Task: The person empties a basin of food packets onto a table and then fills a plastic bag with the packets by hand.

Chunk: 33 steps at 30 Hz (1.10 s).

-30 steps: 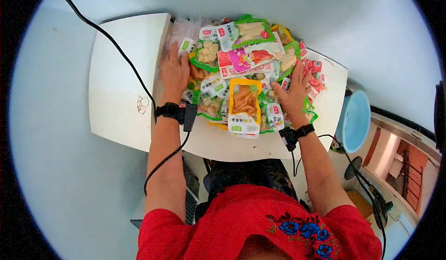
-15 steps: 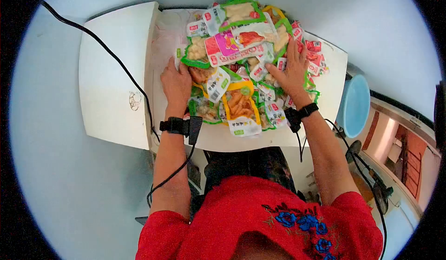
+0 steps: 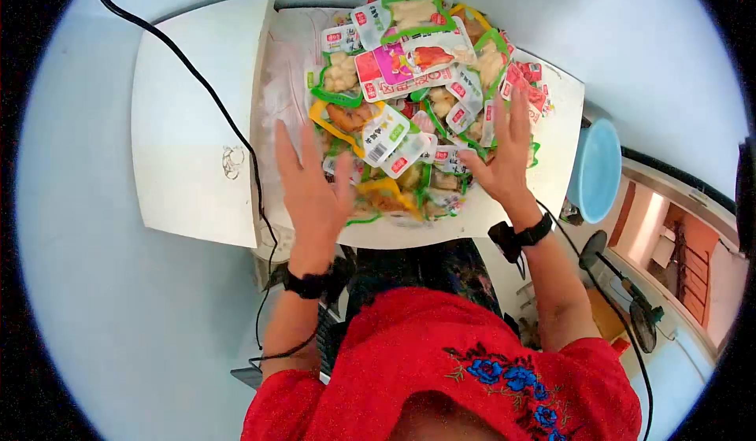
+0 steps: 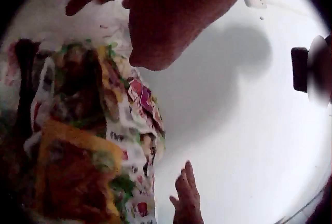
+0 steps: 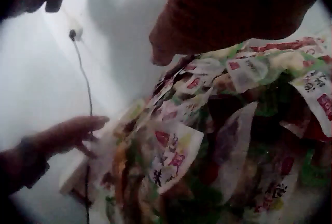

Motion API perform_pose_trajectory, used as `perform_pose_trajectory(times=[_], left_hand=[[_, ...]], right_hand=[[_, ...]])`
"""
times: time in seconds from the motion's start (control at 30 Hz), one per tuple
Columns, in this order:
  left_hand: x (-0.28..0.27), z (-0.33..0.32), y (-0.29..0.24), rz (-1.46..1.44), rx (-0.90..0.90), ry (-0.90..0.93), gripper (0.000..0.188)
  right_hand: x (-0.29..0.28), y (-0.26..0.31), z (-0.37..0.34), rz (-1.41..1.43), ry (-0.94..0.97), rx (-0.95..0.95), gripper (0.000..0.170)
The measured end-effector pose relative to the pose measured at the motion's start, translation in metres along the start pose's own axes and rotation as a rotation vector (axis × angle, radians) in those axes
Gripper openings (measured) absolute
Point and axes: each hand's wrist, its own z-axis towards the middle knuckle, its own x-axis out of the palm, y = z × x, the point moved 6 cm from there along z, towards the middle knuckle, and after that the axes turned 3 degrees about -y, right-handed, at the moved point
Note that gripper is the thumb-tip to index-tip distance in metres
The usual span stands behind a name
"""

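A heap of sealed food packets covers the table, among them a pink and white packet (image 3: pixel 417 59) near the top and a yellow-edged packet (image 3: pixel 339 118) with brown food. My left hand (image 3: pixel 315 197), blurred, has its fingers spread over the heap's front left corner and grips nothing. Along the right side lies my right hand (image 3: pixel 508 157), fingers straight and close to the outer packets. In the left wrist view a yellow-bordered packet (image 4: pixel 78 177) looms large and blurred at the front. White labelled packets (image 5: pixel 176 154) fill the right wrist view below my right hand.
Clear plastic (image 3: pixel 283 87) lies on the table left of the heap, beside a raised white panel (image 3: pixel 189 134). A black cable (image 3: pixel 173 55) hangs across that panel. At the right, a light blue basin (image 3: pixel 596 172) stands beyond the table edge.
My left hand has come away from the heap's left side, towards my body, its fingers now spread. The front yellow-edged packet has shifted and blurs. My right hand stays at the right side.
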Motion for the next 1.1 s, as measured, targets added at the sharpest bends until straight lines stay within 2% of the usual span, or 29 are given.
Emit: perform_pose_trajectory(times=[0.1,0.2,0.27,0.3,0.43,0.67,0.7,0.83,0.9,0.97,1.1], left_hand=[[0.013,-0.045,-0.014,-0.186,0.132,0.078,0.072],[0.049,-0.101,-0.029,-0.155,0.308,0.367,0.074],[0.084,-0.132,-0.016,-0.151,0.341,0.409,0.076],[0.095,-0.140,-0.013,-0.150,0.359,0.429,0.077],[0.110,-0.119,-0.015,-0.006,0.474,0.344,0.074],[0.132,-0.096,-0.034,0.013,0.303,0.192,0.072],[0.132,-0.096,-0.036,0.016,0.287,0.204,0.074],[0.116,-0.094,-0.039,-0.038,0.215,0.355,0.081],[0.103,-0.094,-0.039,-0.085,0.187,0.416,0.085],[0.099,-0.099,-0.034,-0.088,0.176,0.405,0.085],[0.090,-0.108,-0.026,-0.165,0.176,0.381,0.079]], right_hand=[[0.019,0.015,0.024,-0.067,0.083,-0.071,0.090],[0.052,0.027,0.058,-0.122,0.137,-0.173,0.086],[0.075,0.031,0.075,-0.195,0.212,-0.241,0.086],[0.086,0.030,0.081,-0.149,0.183,-0.273,0.083],[0.112,0.048,0.106,-0.348,0.146,-0.355,0.078],[0.157,0.062,0.136,-0.388,0.167,-0.456,0.080],[0.152,0.065,0.138,-0.379,0.085,-0.507,0.079],[0.124,0.056,0.139,-0.031,0.233,-0.476,0.072],[0.084,0.057,0.131,0.141,0.245,-0.437,0.067],[0.050,0.034,0.107,0.186,0.211,-0.295,0.059],[-0.015,-0.035,0.038,0.094,-0.136,-0.040,0.046]])
